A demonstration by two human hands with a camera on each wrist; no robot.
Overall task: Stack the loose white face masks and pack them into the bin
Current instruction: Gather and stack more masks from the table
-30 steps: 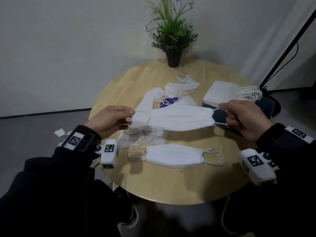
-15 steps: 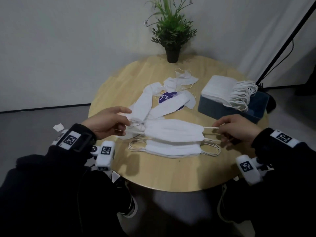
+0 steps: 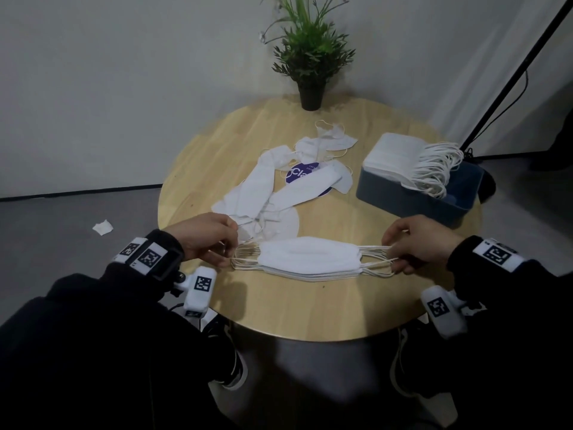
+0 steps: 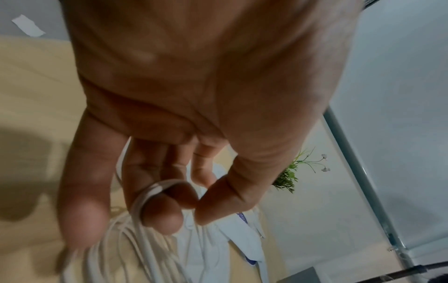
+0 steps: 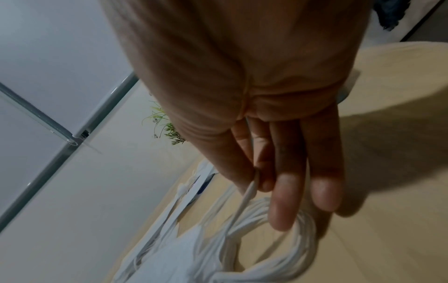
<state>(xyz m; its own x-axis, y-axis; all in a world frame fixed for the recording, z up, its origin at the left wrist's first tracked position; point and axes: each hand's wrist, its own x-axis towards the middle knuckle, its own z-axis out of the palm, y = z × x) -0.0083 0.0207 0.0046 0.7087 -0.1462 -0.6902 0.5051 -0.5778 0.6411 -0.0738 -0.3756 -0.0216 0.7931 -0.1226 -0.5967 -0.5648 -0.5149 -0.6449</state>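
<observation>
Worktop (image 3: pixel 310 305): one round, pale wood; everything below sits on it.
Bin (image 3: pixel 412 200): one, dark blue-grey, at the right side of the worktop. A block of packed masks (image 3: pixel 393 153) fills its left part, ear loops spilling to the right; too many to count.
Plant (image 3: pixel 310 54): one, green in a dark pot, at the far edge against the wall.
Loose masks (image 3: pixel 257 187): about four or five white ones scattered mid-worktop, overlapping, so the count is unsure. They partly cover the purple label.
Stack (image 3: pixel 310 256): one low pile of white masks near the front edge, between the hands, well apart from the bin; several layers, edges too thin to count.
Label (image 3: pixel 302 175): purple, round, white letters "Cla" readable; the rest hidden under masks.
Left hand (image 3: pixel 207 237): curled, gripping the stack's left ear loops (image 4: pixel 145 203), which wrap around a finger in the wrist view.
Right hand (image 3: pixel 418 240): pinching the right ear loops (image 5: pixel 249 193) between thumb and forefinger.
Wrist tags: black-and-white square codes on both sleeves.
Paper scrap (image 3: pixel 103 227): one, white, on the grey floor at left.
</observation>
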